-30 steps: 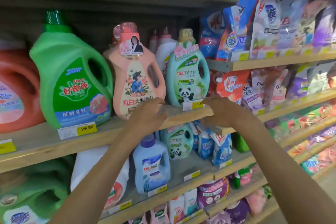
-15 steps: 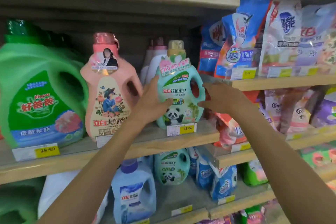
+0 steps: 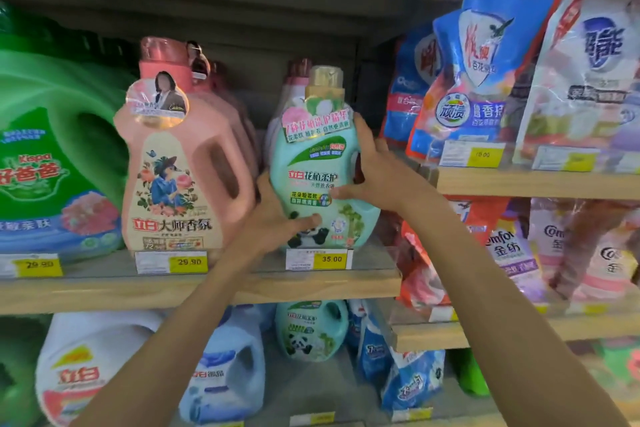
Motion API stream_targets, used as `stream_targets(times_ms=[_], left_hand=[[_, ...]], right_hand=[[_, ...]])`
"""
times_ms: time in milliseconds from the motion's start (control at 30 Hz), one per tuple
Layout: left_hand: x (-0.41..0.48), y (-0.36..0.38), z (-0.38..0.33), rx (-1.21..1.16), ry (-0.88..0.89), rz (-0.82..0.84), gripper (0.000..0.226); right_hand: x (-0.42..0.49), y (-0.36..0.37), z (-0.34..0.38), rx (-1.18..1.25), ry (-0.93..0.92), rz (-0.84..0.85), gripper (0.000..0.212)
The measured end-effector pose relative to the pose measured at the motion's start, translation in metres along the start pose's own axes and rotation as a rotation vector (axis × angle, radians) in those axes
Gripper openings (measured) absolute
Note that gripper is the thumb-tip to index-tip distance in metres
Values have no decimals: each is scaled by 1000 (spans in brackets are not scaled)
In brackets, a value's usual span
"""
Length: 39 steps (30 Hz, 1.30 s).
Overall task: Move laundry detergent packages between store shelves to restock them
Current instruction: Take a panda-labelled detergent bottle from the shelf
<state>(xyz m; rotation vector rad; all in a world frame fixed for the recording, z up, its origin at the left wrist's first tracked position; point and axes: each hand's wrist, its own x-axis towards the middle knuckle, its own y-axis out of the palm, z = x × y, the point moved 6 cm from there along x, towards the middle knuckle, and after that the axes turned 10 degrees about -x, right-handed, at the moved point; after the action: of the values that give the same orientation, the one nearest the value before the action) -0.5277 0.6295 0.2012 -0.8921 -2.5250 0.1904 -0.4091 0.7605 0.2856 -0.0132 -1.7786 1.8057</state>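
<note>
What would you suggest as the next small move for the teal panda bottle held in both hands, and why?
Probably lift the teal bottle slightly and draw it straight forward off the shelf. The left hand grips its lower side and the right hand its handle side, so the hold looks secure; the pink bottle stands close on its left.

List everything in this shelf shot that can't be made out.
Head view only:
- Teal bottle: handle side covered by the right hand, lower left by the left hand. Its base sits behind the 35.00 price tag, so resting or lifted is unclear.
- Rear pink bottles: hidden by the front pink bottle; mostly caps show.
- Green jug: cut off by the left edge, blurred.
- Far-right price tag: too blurred to read.
</note>
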Motion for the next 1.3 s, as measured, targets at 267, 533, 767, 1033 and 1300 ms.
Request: stream_targets(times_ms=[267, 533, 767, 1033, 1300], left_hand=[[-7, 3, -6, 37, 102, -52, 90], [-1, -2, 6, 43, 75, -67, 85], [-6, -2, 5, -18, 179, -47, 99], [-33, -12, -7, -151, 321, -194, 96], [-55, -43, -46, -222, 501, -239, 97]], right_hand=[[14, 5, -24, 163, -26, -14, 143], [10, 9, -26, 288, -66, -85, 133], [-5, 5, -23, 336, -59, -190, 130], [-42, -13, -8, 336, -110, -436, 121], [-71, -63, 19, 318, -275, -653, 118]])
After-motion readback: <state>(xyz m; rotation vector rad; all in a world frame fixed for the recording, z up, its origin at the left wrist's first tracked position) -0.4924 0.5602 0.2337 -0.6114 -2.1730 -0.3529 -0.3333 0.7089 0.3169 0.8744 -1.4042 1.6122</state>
